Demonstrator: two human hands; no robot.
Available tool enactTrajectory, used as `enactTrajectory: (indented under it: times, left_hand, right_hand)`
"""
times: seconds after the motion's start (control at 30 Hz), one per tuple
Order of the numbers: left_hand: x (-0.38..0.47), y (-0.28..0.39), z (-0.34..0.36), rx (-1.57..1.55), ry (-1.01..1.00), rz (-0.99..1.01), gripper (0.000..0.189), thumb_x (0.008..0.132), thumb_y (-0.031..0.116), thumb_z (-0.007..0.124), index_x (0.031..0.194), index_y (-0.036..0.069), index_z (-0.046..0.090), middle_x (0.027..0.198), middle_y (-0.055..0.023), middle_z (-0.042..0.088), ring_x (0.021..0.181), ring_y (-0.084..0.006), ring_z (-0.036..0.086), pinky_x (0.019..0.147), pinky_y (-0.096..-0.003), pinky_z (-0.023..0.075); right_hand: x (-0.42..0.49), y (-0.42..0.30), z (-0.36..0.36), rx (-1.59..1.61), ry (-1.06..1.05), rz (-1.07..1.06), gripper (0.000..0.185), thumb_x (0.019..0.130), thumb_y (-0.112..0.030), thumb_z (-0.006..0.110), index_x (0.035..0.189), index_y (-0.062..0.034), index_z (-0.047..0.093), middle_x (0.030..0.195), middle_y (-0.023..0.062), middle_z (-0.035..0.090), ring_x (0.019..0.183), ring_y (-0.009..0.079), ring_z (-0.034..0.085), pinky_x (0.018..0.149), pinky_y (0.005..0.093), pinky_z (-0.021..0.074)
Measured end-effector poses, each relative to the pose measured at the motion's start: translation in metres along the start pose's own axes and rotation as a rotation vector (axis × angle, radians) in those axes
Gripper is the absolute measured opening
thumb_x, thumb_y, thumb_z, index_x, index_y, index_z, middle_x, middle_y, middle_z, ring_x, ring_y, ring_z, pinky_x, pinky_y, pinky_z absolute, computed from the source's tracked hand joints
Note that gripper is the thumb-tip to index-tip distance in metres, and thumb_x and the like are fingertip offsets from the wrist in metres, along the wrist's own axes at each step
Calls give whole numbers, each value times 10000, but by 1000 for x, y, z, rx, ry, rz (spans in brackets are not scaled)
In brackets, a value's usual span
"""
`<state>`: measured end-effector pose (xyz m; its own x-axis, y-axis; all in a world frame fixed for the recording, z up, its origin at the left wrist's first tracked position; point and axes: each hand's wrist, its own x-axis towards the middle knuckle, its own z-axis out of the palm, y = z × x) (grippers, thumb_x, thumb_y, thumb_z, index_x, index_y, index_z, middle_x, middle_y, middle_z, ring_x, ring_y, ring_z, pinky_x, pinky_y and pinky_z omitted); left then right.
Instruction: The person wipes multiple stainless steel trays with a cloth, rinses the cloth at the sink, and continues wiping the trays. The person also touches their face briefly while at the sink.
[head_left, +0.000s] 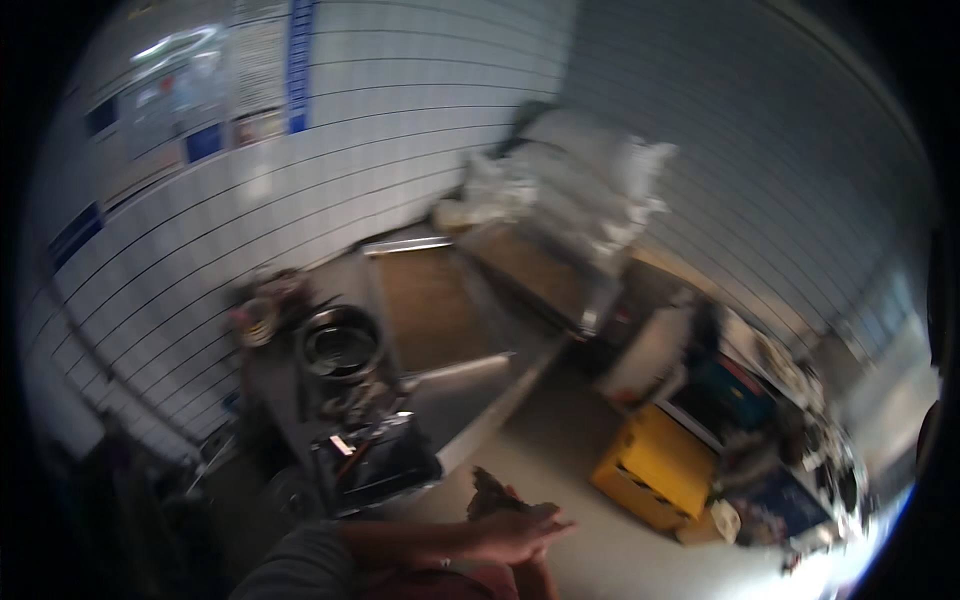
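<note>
My left hand, at the end of a bare forearm with a grey sleeve, lies at the bottom middle of the head view, its fingers stretched to the right. My right hand is below and against it, mostly hidden. A crumpled dark brown piece, seemingly a cloth, is pressed between the hands and sticks up above them. Blur hides its exact kind and the grip of the fingers. Up and left of the hands, a black plastic-like bag or sheet lies on the near end of a metal-edged worktop.
On the worktop stand a round metal bowl and two shallow metal trays with brown bases. Stacked white sacks lean at the corner. A yellow box and cluttered boxes stand to the right, across the pale floor.
</note>
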<state>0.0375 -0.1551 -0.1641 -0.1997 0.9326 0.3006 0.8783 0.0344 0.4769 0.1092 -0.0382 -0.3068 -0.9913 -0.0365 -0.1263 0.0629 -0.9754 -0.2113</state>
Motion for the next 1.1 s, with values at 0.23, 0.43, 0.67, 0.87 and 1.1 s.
enactTrajectory:
  times: [0.23,0.43,0.67,0.87,1.1]
  left_hand:
    - [33,-54,-26,17,469,18,406,941,347,594,1214,47,587,1051,-192,652,821,-309,663,611,-377,565]
    - [25,-245,0,-881,679,-919,411,930,169,634,1277,3,490,1295,-179,519,1192,-302,542,1000,-409,461]
    - [32,-433,50,-1758,1821,-1229,294,975,300,610,1061,38,510,1036,-126,567,894,-280,629,848,-469,572]
    - [84,-469,59,-1322,2134,-1606,341,964,192,598,1142,-20,398,947,-176,569,697,-275,645,660,-496,635]
    - [93,-412,49,-1692,2137,-1411,243,932,116,573,1030,-78,466,988,-219,589,707,-329,657,676,-526,632]
  right_hand:
    - [137,-21,81,-332,-58,277,931,843,-732,499,1439,-25,397,1310,125,553,1147,293,539,987,431,437]
    - [289,-116,52,-161,-32,265,1002,768,-773,555,1374,17,443,1156,108,617,992,268,599,873,368,501]
    - [502,-196,-51,-382,365,37,563,899,-657,485,1111,-148,603,993,67,648,843,275,619,704,409,534]
    - [577,-143,-106,-1394,149,-12,405,930,-374,615,1175,-60,544,1129,167,599,1029,366,584,842,463,484]
    - [535,-170,-60,-2002,181,-8,502,909,-370,640,1202,9,490,1127,243,571,1038,421,580,892,478,453]
